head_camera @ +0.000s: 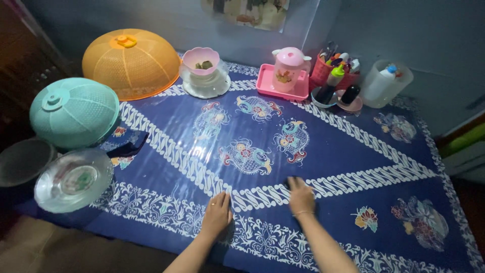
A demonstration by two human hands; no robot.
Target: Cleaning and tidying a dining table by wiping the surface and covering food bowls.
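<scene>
A blue patterned tablecloth (353, 151) under a shiny clear sheet covers the table. My left hand (217, 213) lies flat on it near the front edge, palm down, holding nothing. My right hand (301, 196) rests a little further in, its fingers curled over a small dark cloth (291, 180) that peeks out at the fingertips. A thin bracelet sits on the right wrist and a ring on the left hand.
At the back left stand an orange dome food cover (131, 60) and a teal one (73, 111). A clear glass dish (73, 179) and a dark bowl (22, 162) sit at the left edge. Along the back are a pink bowl (202, 60), a pink jug on a tray (289, 71), a red basket (333, 68) and a clear jar (386, 83).
</scene>
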